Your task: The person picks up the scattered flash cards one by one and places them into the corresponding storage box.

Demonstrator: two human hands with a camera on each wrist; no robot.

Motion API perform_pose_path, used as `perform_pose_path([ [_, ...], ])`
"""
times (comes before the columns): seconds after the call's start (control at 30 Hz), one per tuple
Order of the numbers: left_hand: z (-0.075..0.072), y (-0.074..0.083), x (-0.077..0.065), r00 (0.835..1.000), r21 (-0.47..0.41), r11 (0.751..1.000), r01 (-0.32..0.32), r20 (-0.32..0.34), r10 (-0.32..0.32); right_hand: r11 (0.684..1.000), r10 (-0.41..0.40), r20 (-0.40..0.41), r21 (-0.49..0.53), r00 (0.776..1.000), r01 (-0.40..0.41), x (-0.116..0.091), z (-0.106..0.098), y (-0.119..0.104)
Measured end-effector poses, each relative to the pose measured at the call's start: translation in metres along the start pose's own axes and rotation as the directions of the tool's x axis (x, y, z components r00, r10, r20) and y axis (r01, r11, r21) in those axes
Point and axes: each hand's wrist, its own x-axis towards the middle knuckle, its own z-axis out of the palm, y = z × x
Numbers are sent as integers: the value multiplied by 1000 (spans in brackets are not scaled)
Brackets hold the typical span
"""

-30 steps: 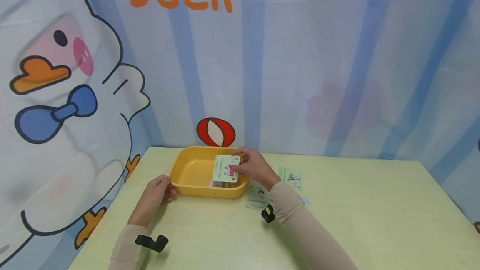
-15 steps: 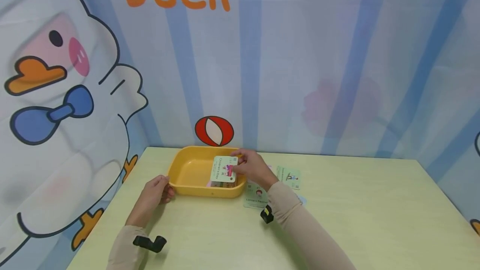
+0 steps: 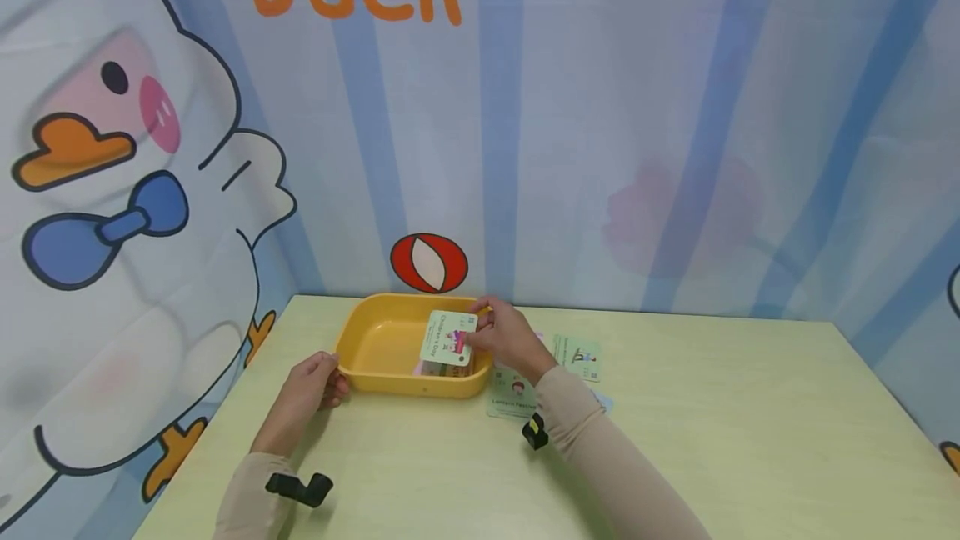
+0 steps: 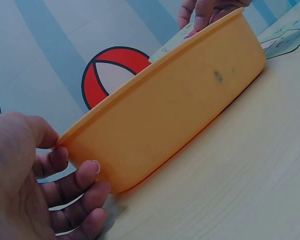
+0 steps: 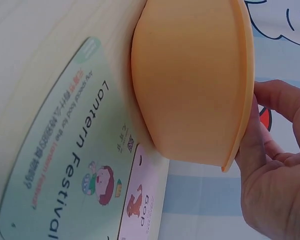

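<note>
At the left front corner of the yellow plastic bin, my left hand pinches the rim, thumb on top and the index finger below. The other fingers of that hand curl loosely by the bin's outer wall in the left wrist view. Over the bin's right side, my right hand holds a pale green "Children's Day" card between thumb and fingers. The card slants, its printed face up. Beneath it, inside the bin, part of a stack of cards shows; the rest is hidden.
Right of the bin, a green "Lantern Festival" card lies on the table beside a pink card. Another green card lies further right, and a bluish card corner peeks out by the right sleeve. A printed duck backdrop rises behind the table.
</note>
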Motion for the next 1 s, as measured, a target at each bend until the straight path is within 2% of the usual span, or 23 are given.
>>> perform_pose_path([
  [0.63,-1,0,-2,1000,11,1000,-12,6,12,999,31,3,17,1000,-31,-4,1,-4],
  [1.0,-1,0,-2,1000,10,1000,-7,8,7,999,34,15,-9,999,-34,-2,1,-3],
])
